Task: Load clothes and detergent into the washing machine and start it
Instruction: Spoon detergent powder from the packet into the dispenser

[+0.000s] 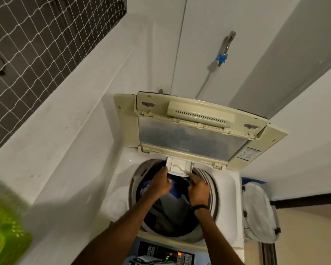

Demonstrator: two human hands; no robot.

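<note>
Both arms reach in over the washer [120, 188], a top-loader with its lid [195, 131] folded up and back against the wall. The drum [208, 190] is open below, and clothes [166, 207] lie inside it, blue fabric near the back and grey and dark pieces toward the front. At the back rim, just under the lid's lower edge, a small white drawer [180, 166] sticks out over the drum. The left hand [161, 183] has its fingers curled at the drawer's left corner, touching it. The right hand [199, 189], black band on the wrist, is curled at the drawer's right underside; whether it grips anything, I cannot tell. Down front, the panel [166, 255] glows with a green letter. A green basket [6, 222] sits blurred at far left, and a white bag [260, 211] hangs beside the washer on the right.
</note>
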